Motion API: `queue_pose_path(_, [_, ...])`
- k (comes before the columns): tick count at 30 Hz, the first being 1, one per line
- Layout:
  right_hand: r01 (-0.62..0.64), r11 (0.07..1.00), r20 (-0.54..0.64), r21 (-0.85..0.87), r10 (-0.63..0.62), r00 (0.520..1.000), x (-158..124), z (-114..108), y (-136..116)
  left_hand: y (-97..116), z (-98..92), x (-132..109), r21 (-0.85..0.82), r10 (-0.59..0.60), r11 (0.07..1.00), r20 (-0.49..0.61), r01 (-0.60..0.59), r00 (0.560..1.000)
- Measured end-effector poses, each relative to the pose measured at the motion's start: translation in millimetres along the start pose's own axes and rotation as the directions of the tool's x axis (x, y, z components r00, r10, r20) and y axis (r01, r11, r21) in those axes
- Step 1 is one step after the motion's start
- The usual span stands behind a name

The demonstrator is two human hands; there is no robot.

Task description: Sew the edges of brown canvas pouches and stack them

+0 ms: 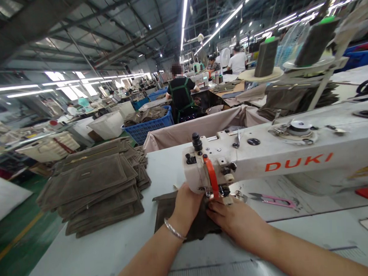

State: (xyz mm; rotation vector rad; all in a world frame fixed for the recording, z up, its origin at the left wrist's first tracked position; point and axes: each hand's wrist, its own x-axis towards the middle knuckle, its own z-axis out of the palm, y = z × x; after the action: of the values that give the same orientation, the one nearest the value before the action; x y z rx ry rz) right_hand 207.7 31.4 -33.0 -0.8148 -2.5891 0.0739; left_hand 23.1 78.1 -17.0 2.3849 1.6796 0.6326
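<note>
Right hand [236, 219] is open on a dark brown fabric panel [166, 209] at the foot of the Duki sewing machine [281, 162]; left hand [185, 207] touches it too, fingers hidden, can't tell the grip.

The left forearm [148, 256] and right forearm [296, 251] reach forward, the left hand [186, 206] and right hand [235, 218] palm-down, close together.
</note>
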Motion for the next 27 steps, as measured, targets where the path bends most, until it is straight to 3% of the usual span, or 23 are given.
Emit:
queue_pose_path(6, [0.021,1.000,-0.120,0.022,-0.019,0.993,-18.9,3.4,-8.5,7.5,-4.3,-46.2,-0.034,0.180,0.984,0.097,-0.177,0.979])
queue_pose_path(12, [0.025,1.000,-0.170,0.013,-0.022,0.985,-17.6,3.2,-10.8,5.2,-10.7,-46.7,0.007,0.338,0.940,0.136,-0.342,0.931])
queue_pose_path(18, [0.003,1.000,-0.218,0.007,-0.001,0.976,-19.0,1.7,-12.5,6.1,-8.0,-46.4,-0.043,0.285,0.959,0.137,-0.282,0.949])
queue_pose_path(27, [-0.024,1.000,-0.215,-0.004,0.023,0.976,-17.6,2.1,-16.4,-1.4,-4.7,-44.3,-0.053,0.345,0.939,0.186,-0.341,0.920])
